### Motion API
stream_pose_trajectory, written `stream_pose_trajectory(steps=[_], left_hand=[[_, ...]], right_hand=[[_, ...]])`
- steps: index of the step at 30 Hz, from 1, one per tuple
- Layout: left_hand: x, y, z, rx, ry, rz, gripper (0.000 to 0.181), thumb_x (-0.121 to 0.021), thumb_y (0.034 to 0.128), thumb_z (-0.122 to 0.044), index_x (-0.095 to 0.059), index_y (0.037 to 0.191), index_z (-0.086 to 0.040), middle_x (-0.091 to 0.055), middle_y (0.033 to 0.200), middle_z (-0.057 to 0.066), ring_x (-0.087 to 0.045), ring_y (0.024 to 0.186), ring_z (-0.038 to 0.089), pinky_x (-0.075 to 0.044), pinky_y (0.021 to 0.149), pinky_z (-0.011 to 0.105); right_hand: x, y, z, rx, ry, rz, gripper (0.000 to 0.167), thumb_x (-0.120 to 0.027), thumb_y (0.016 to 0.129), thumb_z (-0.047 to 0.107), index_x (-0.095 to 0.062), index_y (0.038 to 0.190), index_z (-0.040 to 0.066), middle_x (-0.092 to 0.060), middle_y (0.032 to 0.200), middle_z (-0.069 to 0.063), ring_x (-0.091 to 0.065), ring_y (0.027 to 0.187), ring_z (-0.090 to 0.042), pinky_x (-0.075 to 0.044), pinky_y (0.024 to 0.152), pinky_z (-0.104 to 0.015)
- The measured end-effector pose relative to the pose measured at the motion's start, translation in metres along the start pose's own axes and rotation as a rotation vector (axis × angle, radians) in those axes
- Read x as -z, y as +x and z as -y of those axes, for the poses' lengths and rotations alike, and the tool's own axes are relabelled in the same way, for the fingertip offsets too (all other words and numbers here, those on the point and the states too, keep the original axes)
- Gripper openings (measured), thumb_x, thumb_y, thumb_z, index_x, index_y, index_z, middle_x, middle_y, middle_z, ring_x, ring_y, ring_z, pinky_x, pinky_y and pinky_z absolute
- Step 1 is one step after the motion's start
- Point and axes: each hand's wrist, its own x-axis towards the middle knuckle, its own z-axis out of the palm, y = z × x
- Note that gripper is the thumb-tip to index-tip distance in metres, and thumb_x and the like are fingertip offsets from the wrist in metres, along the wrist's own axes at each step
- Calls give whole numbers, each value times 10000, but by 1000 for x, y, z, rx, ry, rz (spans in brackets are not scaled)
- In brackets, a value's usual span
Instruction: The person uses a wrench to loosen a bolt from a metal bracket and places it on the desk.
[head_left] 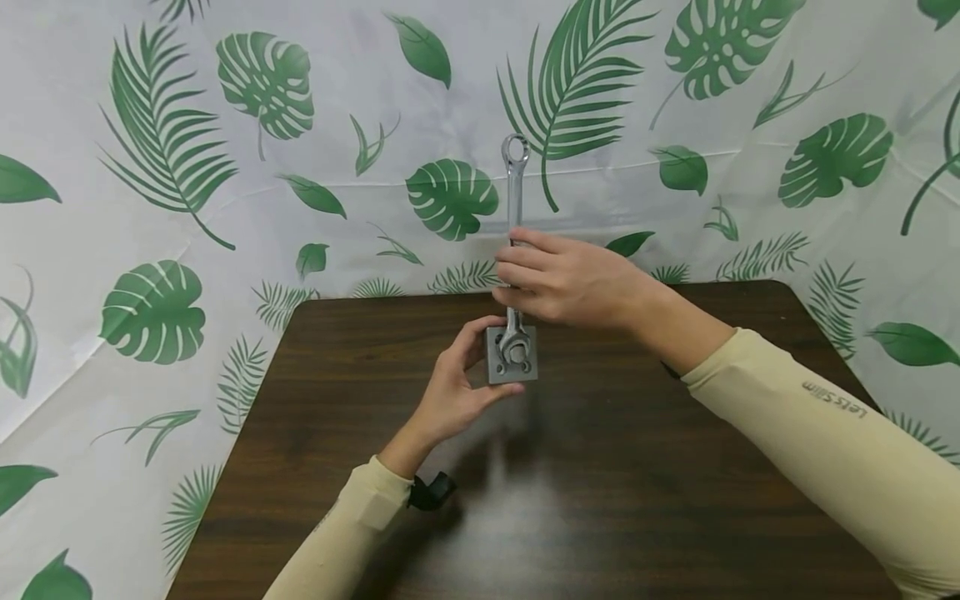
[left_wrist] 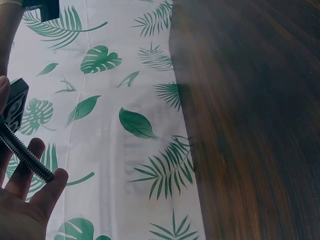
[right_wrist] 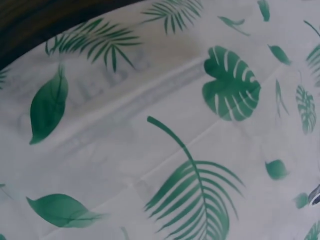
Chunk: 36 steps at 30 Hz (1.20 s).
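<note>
My left hand [head_left: 457, 383] grips a square grey metal block [head_left: 494, 367] by its edges, thumb below and fingers above. A bolt head [head_left: 517, 355] sits at the middle of the block's face, with small holes around it. In the left wrist view, the bolt's threaded shank [left_wrist: 30, 157] sticks out behind the block and reaches the fingers. My right hand [head_left: 562, 279] holds a silver combination wrench [head_left: 515, 196] by its shaft. The wrench stands upright, ring end up, its lower jaw end around the bolt head. The right wrist view shows only the ring end [right_wrist: 315, 197].
Below the hands lies a dark wooden table [head_left: 637, 483]. A white cloth with green leaf prints [head_left: 360, 233] hangs behind it and along its sides. A black strap piece [head_left: 431, 492] is on the left wrist.
</note>
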Motion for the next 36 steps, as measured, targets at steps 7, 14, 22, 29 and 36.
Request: stream_pose_trajectory(steps=[7,14,22,29,36], left_hand=[[3,3,-18,-14,12,-19,755,-814,711,117,-429,1357,43,-601,1245,226,-632,1081,277,-511,898,447],[4,5,-16,-68,-47,-31,751,-782,719,162,-408,1365,74,-508,1402,229,-595,1147,322,-510,895,399],[6,6,-15,-72,-10,-126,745,-801,703,151,-437,1347,60,-542,1373,183,-612,1093,278,-505,866,315],[7,5,-14,-97,-37,-141,732,-772,701,200,-414,1332,108,-517,1397,230,-586,1160,308,-491,898,303],[6,5,-16,-89,-49,-152,721,-760,716,201,-412,1339,95,-518,1403,214,-582,1183,321,-480,932,344]], right_hand=[[17,-9,-3,-189,41,51,354,-677,862,-84,-713,1153,115,-603,1010,-157,-587,1000,-336,-384,1056,-485],[22,-29,26,-578,367,113,427,-714,877,36,-663,1281,166,-570,847,-40,-485,606,-169,-446,519,-330],[33,-28,83,-1254,1119,123,401,-727,896,114,-649,1281,29,-724,994,-65,-609,724,-144,-504,608,-296],[43,-19,121,-1528,1764,84,328,-583,996,126,-601,1265,-60,-673,868,-132,-676,756,-226,-560,621,-375],[40,-11,147,-1595,1942,-16,418,-595,988,148,-545,1336,-78,-715,966,-143,-719,850,-266,-579,688,-422]])
